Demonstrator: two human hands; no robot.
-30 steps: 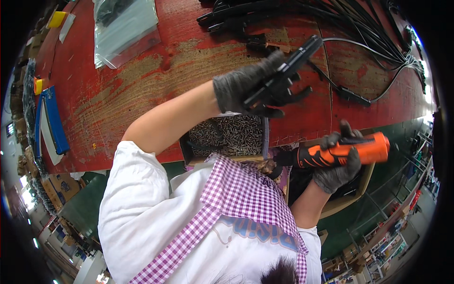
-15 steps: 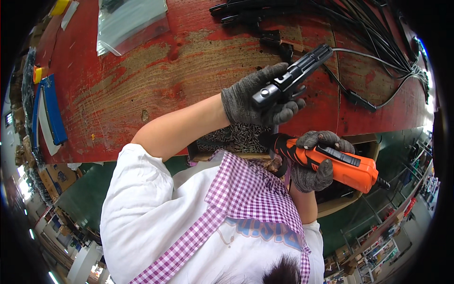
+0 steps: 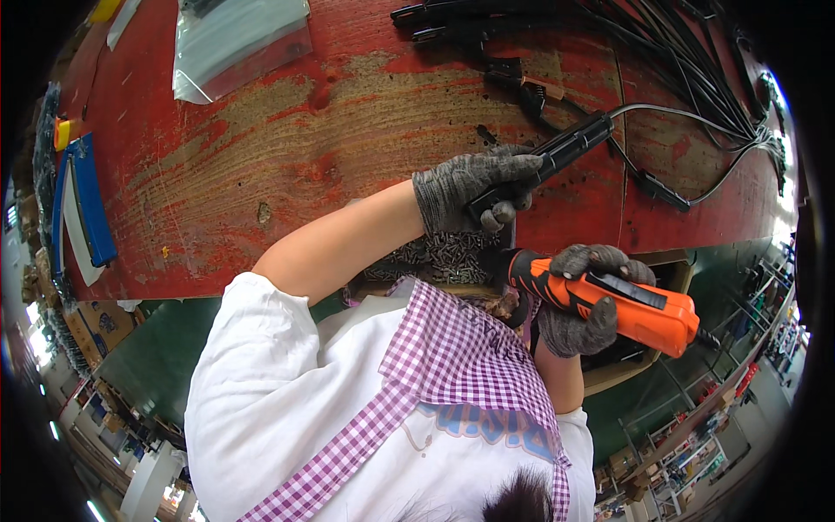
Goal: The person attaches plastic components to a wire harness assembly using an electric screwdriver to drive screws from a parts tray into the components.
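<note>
My left hand, in a dark grey knit glove, is closed around a long black plastic housing above the table. A cable runs from the housing's far end toward a bundle at the right. In the same kind of glove, my right hand grips an orange and black power screwdriver. Its dark front end points left, toward a heap of small screws at the table's near edge. The tip of the tool is hard to make out.
Black cables and several black parts lie at the back right of the worn red table. Clear plastic bags are at the back left. A blue and white object lies at the left edge. A cardboard box stands below my right hand.
My left hand has turned the black housing over, hiding the side with the round silvery spot, and drawn it slightly lower. My right hand and the screwdriver have hardly moved.
</note>
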